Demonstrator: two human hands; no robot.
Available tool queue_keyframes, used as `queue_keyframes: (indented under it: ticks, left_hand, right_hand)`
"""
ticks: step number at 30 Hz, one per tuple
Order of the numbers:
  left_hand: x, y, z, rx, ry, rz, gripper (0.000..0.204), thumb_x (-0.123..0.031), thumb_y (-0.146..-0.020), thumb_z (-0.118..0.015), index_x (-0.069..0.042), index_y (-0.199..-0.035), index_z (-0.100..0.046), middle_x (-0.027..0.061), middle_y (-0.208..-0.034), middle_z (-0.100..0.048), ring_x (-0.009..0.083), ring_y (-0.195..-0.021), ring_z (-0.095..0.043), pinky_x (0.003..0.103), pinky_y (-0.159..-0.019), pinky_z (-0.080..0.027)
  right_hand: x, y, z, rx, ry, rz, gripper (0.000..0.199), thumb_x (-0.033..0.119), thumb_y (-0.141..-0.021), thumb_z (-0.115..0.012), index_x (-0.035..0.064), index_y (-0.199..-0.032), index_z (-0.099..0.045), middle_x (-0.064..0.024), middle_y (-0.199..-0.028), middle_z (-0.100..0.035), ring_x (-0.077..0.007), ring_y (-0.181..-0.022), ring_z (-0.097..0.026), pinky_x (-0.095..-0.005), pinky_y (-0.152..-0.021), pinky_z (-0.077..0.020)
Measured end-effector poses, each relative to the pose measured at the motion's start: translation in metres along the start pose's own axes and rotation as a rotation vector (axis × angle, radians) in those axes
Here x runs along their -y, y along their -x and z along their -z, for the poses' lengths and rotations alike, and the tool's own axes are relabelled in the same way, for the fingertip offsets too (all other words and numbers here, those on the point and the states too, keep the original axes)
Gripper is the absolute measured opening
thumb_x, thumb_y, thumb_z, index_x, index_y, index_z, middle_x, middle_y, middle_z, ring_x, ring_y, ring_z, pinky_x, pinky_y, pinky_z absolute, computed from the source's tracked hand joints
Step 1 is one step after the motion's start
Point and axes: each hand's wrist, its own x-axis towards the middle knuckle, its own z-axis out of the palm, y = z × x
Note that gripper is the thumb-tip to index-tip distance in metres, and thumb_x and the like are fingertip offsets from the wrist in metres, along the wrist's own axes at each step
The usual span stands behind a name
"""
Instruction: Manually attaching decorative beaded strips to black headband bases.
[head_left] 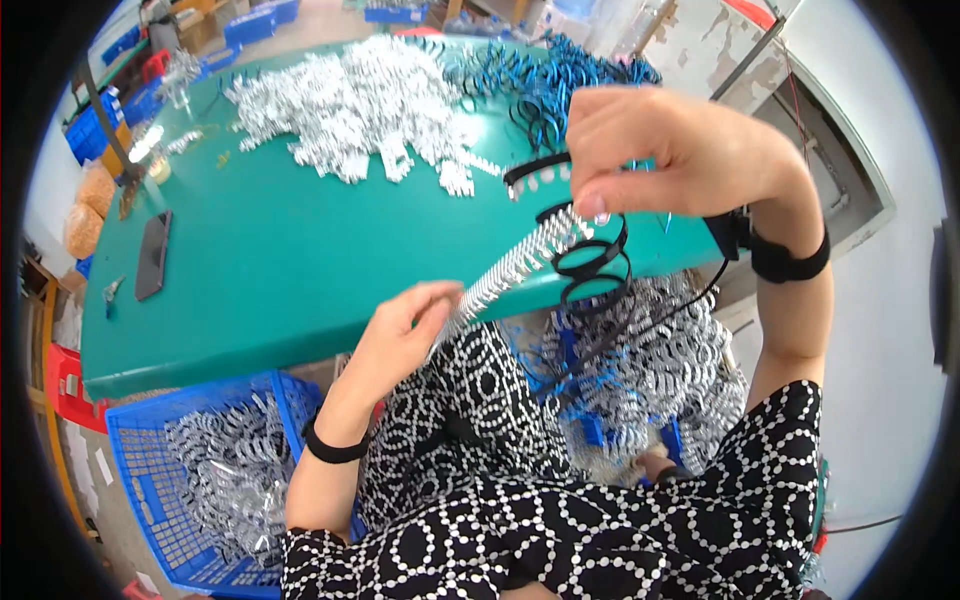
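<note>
Table (240, 260), big and green, takes up the middle. Near its left front edge sits a blue basket (290, 410) with lots of silver curls (225, 490) in it. White bits (370, 95) make a heap on the table. One silver strip (515, 265) slants between both hands, over the near edge. The right hand (660, 145) pinches its top. The left hand (395, 330) curls by its lower part (I can't tell if it squeezes). Soft, steady fingers should keep it from bending.
</note>
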Motion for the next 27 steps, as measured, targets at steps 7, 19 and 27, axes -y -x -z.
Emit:
queue_keyframes:
  ticks: [7, 19, 27]
  left_hand:
    - [-0.053, -0.018, -0.026, -0.181, 0.081, -0.27, 0.026, -0.013, -0.09, -0.05, 0.002, -0.111, -0.056, 0.0092, -0.097, -0.062, 0.014, -0.089, -0.057, 0.026, -0.081, -0.044]
    - [-0.021, -0.018, -0.009, 0.161, 0.438, 0.012, 0.03, -0.015, -0.092, -0.051, 0.004, -0.114, -0.055, 0.0056, -0.093, -0.062, 0.0103, -0.085, -0.058, 0.022, -0.075, -0.046]
    - [-0.022, -0.007, 0.012, -0.012, 0.094, -0.092, 0.013, -0.007, -0.083, -0.059, 0.005, -0.086, -0.064, 0.0037, -0.064, -0.058, 0.008, -0.058, -0.052, 0.022, -0.052, -0.04]
  right_hand:
    - [-0.008, -0.025, -0.005, 0.186, -0.191, -0.101, 0.018, 0.018, -0.088, -0.06, 0.0012, -0.087, -0.066, -0.0044, -0.071, -0.058, -0.0171, -0.075, -0.049, -0.0304, -0.071, -0.0405]
    - [-0.025, -0.023, -0.038, 0.209, -0.107, -0.12, 0.015, 0.016, -0.085, -0.062, 0.0011, -0.083, -0.062, -0.0027, -0.078, -0.057, -0.0142, -0.08, -0.048, -0.0266, -0.073, -0.0398]
    - [-0.03, -0.015, -0.059, 0.124, -0.188, -0.047, 0.014, 0.017, -0.078, -0.067, 0.0035, -0.08, -0.065, -0.0003, -0.076, -0.059, -0.0188, -0.082, -0.047, -0.0302, -0.078, -0.039]
